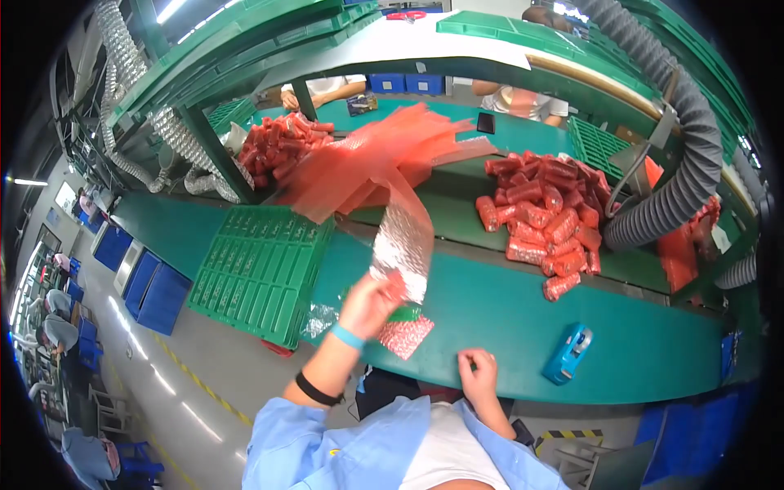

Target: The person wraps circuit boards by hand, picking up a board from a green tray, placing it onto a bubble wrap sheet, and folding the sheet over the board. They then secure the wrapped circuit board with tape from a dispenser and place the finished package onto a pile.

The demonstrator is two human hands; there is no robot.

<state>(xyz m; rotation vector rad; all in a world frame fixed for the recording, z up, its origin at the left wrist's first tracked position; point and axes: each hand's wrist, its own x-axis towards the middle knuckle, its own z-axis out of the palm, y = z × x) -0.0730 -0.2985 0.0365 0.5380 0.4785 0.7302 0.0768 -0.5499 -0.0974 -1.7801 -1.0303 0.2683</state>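
My left hand is closed on the lower end of a strip of bubble wrap, which shines silvery under the light. The strip hangs from a loose heap of red bubble-wrap sheets that lies across the raised middle of the bench. Just under this hand, a small pinkish bubble-wrap piece lies at the table's front edge, with a clear crumpled scrap to its left. My right hand rests at the front edge with its fingers curled in, seemingly holding nothing.
Stacked green trays stand at the left. A blue tape dispenser sits at the right. Red-wrapped rolls are piled at right and far left. A grey hose curves down at the right. People sit across the bench.
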